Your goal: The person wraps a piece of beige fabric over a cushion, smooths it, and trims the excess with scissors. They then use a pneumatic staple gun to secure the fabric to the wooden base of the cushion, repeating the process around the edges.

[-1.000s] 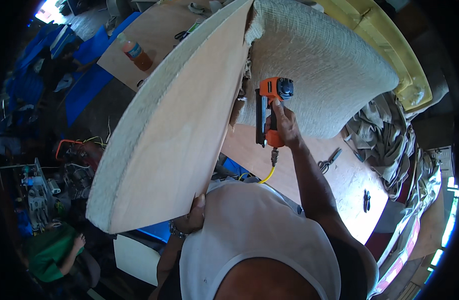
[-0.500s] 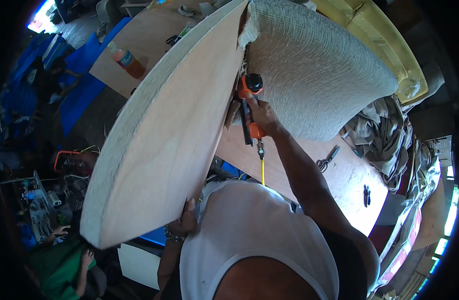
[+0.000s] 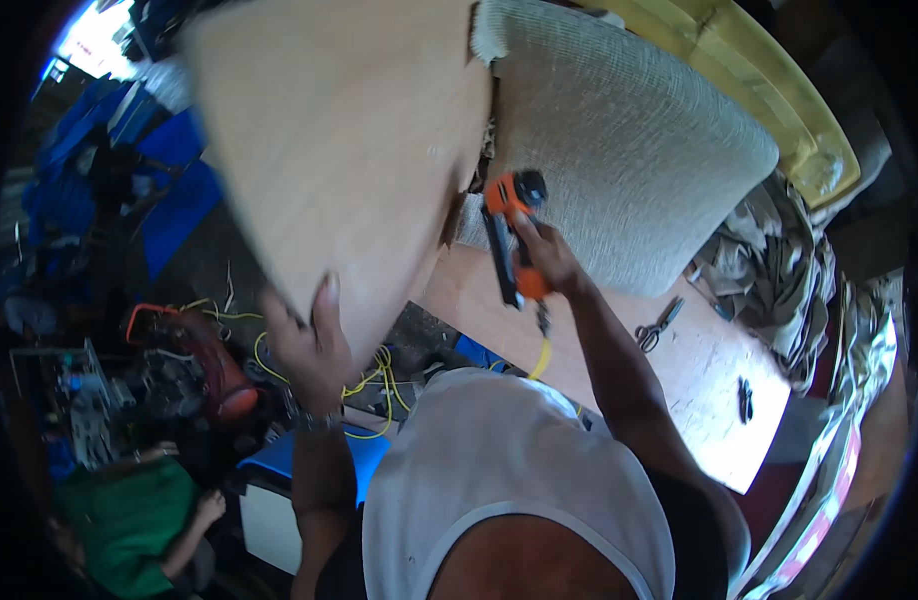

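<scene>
A large pale wooden panel (image 3: 349,150) stands tilted at the left of an upholstered piece (image 3: 619,150) in grey woven fabric, with a narrow gap between them. My left hand (image 3: 314,350) grips the panel's near lower end, thumb against the broad face. In my right hand (image 3: 549,255) is an orange and black air staple gun (image 3: 504,205), fingers wrapped round its handle. The gun's nose is hidden; its body sits in front of the fabric, beside the gap. A yellow air hose (image 3: 541,360) runs from it toward my body.
On the wooden table (image 3: 579,330) lie scissors (image 3: 659,325) and a black hand tool (image 3: 745,400). Crumpled grey fabric (image 3: 769,250) hangs at the right. Behind is a yellow shell-like part (image 3: 749,70). A person in a green shirt (image 3: 129,520) is at lower left, near a red machine (image 3: 224,380).
The panel has swung, its near end lifting away from me, with my left hand moving forward and left on it. The staple gun has come back slightly from the gap and tilted.
</scene>
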### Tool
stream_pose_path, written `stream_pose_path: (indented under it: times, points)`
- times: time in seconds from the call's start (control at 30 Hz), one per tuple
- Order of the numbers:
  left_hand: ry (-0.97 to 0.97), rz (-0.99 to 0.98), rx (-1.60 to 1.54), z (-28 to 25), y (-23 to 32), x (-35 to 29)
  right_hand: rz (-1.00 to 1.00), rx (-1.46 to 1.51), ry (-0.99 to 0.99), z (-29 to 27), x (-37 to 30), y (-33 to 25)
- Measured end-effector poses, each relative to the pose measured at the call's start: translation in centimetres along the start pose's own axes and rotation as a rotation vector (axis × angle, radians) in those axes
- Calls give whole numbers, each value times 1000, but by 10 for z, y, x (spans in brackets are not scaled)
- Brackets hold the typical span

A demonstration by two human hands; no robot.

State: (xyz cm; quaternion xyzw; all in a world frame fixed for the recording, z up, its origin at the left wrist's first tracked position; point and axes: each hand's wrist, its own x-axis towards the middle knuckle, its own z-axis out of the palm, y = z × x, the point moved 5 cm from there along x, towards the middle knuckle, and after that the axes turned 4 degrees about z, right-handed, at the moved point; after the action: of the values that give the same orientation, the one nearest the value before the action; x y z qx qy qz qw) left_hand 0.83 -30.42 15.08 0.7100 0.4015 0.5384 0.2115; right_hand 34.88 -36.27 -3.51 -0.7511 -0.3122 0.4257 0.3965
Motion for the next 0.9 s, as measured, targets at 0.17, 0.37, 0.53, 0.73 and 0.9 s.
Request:
stream_pose_path:
  times: [0.17, 0.37, 0.53, 0.73, 0.9]
  points:
    - [40, 262, 400, 39, 15, 80, 6, -212, -285, -35, -117, 31]
    - [-31, 467, 614, 116, 33, 186, -95, -685, -229, -46, -158, 105]
    - [-119, 538, 585, 178, 63, 241, -138, -813, -203, -41, -166, 149]
    - [-142, 729, 535, 235, 64, 296, -192, -827, -104, -26, -158, 186]
    - [-388, 552, 640, 293, 119, 301, -202, -792, 164, -9, -161, 207]
